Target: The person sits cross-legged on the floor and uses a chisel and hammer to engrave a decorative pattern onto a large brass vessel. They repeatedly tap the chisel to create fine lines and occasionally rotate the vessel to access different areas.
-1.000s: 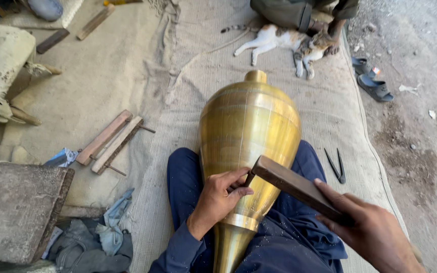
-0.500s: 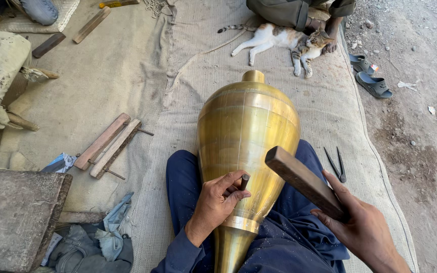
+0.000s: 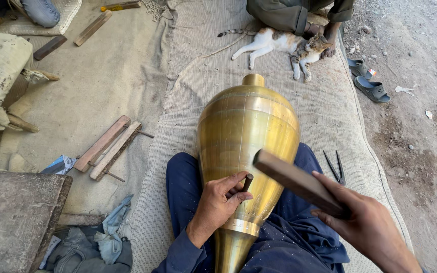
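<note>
- A grey stone slab [image 3: 18, 212] lay at the far left on the ground, with crumpled blue cloth [image 3: 94, 245] just beside it.
- Two wooden strips [image 3: 108, 146] lay side by side on the sacking mat [image 3: 188, 91], well apart from the person's legs.
- The left hand [image 3: 217, 201] was closed around a short dark punch [image 3: 247, 182], its tip set against the lower body of the brass vessel [image 3: 249, 131].
- The brass vessel lay lengthwise across the person's lap, its narrow neck pointing away and its foot near the body.
- The right hand [image 3: 367, 225] was clamped on a flat wooden bat [image 3: 299, 183], held raised just above the vessel's right flank, apart from the punch.
- Dark pincers [image 3: 336, 168] lay on the mat beside the right leg.
- A cat [image 3: 284, 46] sprawled at the mat's far end, another person's hand [image 3: 330, 43] touching its head.
- Sandals [image 3: 366, 81] sat on the dirt at right.
</note>
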`<state>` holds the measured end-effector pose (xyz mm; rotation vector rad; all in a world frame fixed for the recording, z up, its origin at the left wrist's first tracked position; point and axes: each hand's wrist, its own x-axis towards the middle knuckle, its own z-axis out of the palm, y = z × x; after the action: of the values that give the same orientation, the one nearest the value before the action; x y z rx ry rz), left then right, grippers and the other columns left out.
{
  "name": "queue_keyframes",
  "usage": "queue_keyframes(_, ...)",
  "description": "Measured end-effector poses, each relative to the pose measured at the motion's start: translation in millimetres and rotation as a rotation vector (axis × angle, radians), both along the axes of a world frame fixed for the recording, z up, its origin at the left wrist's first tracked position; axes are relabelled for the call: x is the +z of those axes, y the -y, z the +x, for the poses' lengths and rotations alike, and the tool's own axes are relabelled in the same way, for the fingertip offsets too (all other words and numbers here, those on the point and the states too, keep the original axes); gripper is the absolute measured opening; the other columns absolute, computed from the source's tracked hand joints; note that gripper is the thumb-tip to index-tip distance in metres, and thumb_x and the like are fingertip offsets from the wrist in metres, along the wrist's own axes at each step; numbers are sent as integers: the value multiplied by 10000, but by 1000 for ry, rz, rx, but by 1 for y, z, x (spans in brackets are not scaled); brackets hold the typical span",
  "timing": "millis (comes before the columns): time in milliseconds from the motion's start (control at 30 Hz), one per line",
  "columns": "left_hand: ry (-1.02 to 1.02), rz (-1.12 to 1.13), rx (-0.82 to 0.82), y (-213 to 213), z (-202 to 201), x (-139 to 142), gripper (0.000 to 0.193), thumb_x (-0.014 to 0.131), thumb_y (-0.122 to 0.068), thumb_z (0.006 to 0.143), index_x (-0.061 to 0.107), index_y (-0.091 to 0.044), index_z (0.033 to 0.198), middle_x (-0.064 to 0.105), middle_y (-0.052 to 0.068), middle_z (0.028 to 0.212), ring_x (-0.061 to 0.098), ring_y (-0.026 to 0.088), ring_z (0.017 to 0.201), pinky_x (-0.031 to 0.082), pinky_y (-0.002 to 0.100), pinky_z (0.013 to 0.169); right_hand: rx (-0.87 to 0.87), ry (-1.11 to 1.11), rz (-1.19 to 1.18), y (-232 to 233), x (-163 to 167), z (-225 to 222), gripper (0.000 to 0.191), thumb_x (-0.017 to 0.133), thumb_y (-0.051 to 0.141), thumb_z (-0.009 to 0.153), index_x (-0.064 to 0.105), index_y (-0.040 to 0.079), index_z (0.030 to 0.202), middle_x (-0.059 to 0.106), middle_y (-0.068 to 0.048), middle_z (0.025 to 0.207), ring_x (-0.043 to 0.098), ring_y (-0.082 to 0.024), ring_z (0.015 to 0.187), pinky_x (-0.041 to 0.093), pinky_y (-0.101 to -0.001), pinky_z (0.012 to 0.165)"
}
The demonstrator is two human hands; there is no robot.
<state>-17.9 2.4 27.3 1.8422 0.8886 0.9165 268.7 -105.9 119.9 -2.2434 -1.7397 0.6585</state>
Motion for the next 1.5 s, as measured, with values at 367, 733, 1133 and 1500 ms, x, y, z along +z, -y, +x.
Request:
queue_keyframes(367,2,-9,-22,2,0,4,497,810,-103,826,688,-87,1306,795,83,917,786,140,782,666,262,703,52,-70,44,11,-16,6,876,872,383,707,502,324,1498,803,-16,1036,804,-196,905,638,-383,815)
queue_keyframes(733,-31,11,-66,2,-1,10,438,820,-87,830,703,-69,1252,801,81,958,796,151,824,660,263,725,2,-296,136,26,-43,20,842,847,324,708,518,252,1480,771,-73,1129,764,-257,994,610,-405,864)
queue_keyframes(1133,23,97,-58,7,-7,9,395,821,-80,843,709,-91,1222,791,76,971,790,156,850,682,272,747,-146,-173,-166,36,-26,10,888,909,277,737,515,370,1527,828,-52,1051,779,-132,988,640,-337,882)
queue_keyframes(1500,6,-68,-116,2,-12,12,423,809,-103,853,684,-130,1256,781,52,896,796,146,816,690,272,737,-208,-441,103,40,-57,1,889,880,182,645,516,164,1457,768,-127,1191,751,-200,1059,610,-365,903)
